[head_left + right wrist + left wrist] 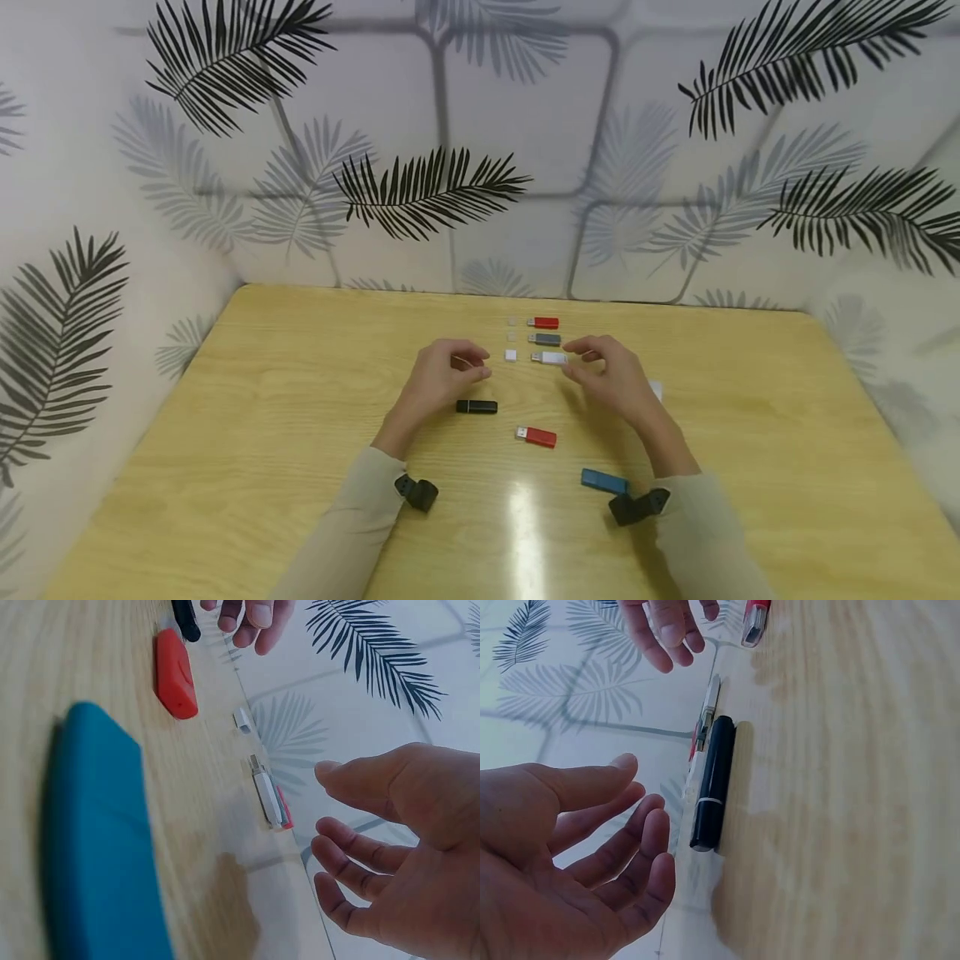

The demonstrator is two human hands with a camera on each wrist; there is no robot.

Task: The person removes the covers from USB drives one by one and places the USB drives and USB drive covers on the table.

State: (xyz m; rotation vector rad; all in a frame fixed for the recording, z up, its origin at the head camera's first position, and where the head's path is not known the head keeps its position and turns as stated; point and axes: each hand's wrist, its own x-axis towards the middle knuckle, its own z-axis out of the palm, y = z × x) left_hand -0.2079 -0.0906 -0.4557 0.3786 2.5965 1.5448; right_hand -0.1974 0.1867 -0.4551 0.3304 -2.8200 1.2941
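My left hand [447, 372] hovers over the table with fingers loosely bent and nothing in them, left of a small white cap [511, 356]. Just below that hand lies a black USB stick [477, 407] with a pale band. My right hand [606, 375], also holding nothing, is beside a white USB stick [552, 358], its fingertips close to the stick's right end. Behind the white stick lie a grey USB stick [547, 339] and a red USB stick [546, 322], connectors bare and pointing left. Two clear caps [512, 337] sit left of them.
A second red USB stick [540, 437] lies nearer the front with its connector bare. A blue USB stick [604, 481] is by the right wrist camera [637, 506]. A white object [656, 390] is partly hidden behind the right hand. Patterned cloth [517, 125] hangs behind the table.
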